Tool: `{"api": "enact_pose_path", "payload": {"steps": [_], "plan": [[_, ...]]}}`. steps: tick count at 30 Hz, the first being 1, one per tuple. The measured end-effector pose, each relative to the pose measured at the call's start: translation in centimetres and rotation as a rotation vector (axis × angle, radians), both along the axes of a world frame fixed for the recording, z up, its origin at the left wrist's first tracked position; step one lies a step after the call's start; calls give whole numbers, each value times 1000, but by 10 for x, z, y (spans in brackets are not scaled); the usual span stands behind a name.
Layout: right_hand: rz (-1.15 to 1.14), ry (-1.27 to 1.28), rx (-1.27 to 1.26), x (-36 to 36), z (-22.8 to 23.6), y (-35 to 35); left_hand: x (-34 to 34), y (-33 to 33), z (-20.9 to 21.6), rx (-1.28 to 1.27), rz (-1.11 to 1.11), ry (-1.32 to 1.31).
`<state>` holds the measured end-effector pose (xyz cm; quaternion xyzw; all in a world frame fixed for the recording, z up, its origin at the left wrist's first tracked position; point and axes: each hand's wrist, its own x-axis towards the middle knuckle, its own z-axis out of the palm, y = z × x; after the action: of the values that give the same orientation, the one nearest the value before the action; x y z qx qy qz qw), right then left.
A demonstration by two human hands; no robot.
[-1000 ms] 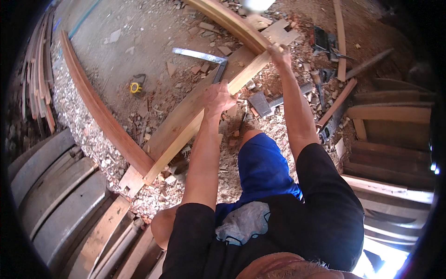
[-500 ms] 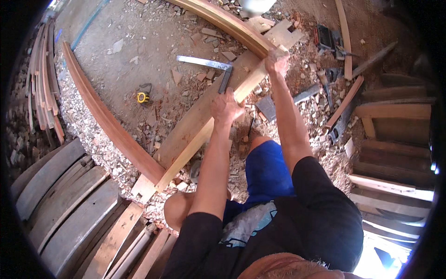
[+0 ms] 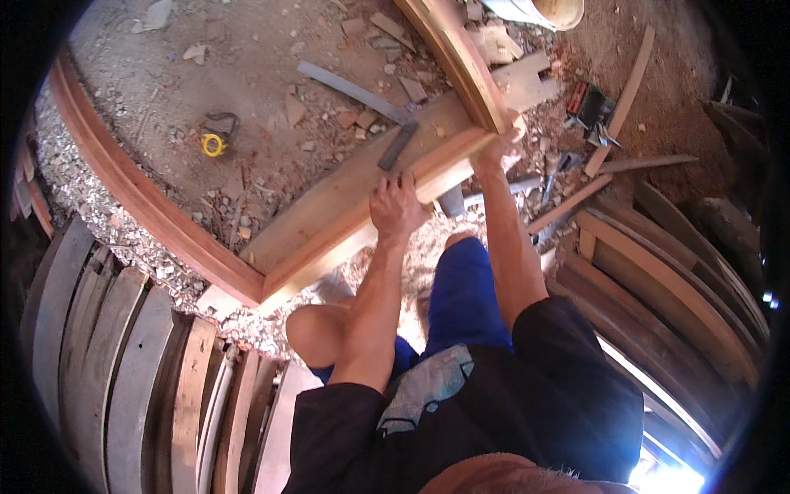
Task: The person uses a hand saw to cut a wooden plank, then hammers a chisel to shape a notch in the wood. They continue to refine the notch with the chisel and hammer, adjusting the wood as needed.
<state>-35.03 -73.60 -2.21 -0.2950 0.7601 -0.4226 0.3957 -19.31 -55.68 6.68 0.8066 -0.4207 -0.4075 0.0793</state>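
A long wooden rail (image 3: pixel 346 251) runs diagonally in front of me, from the lower left up to the right. My left hand (image 3: pixel 399 207) is wrapped over its middle, fingers on the upper face. At the right end, my right hand (image 3: pixel 499 150) grips the rail at the corner where a second long timber (image 3: pixel 457 62) meets it. A third reddish grooved timber (image 3: pixel 156 198) meets the rail's left end. Beyond my left hand, a carpenter's square (image 3: pixel 358 92) rests with its dark stock on a wide flat plank (image 3: pixel 317 198) beside the rail.
A yellow tape measure (image 3: pixel 214 145) lies on the dirt floor inside the timbers. Wood chips and offcuts surround the work. Stacked boards (image 3: pixel 123 354) stand at the left, more (image 3: pixel 658 288) at the right. A white bucket (image 3: pixel 553 11) and an open toolbox (image 3: pixel 591 107) are farther off.
The view has shifted and turned. The rail's end now sits against the far timber's end, and more of its upper face shows. My right hand has moved round to the corner.
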Motion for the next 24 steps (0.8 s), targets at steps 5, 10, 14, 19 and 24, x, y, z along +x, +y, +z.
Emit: {"api": "enact_pose_path", "payload": {"steps": [5,10,14,19,24], "plan": [[89,611,142,-11,-9,2,-2,-6,4,2,-16,-49],[165,428,-11,-3,-6,0,-2,-1,13,60,7,-46],[65,324,63,0,-4,-3,-7,7,18,28,-1,-136],[424,594,141,-1,2,-7,-14,11,22,58,-11,-190],[18,304,285,3,13,-2,-53,25,18,-124,110,-457]]}}
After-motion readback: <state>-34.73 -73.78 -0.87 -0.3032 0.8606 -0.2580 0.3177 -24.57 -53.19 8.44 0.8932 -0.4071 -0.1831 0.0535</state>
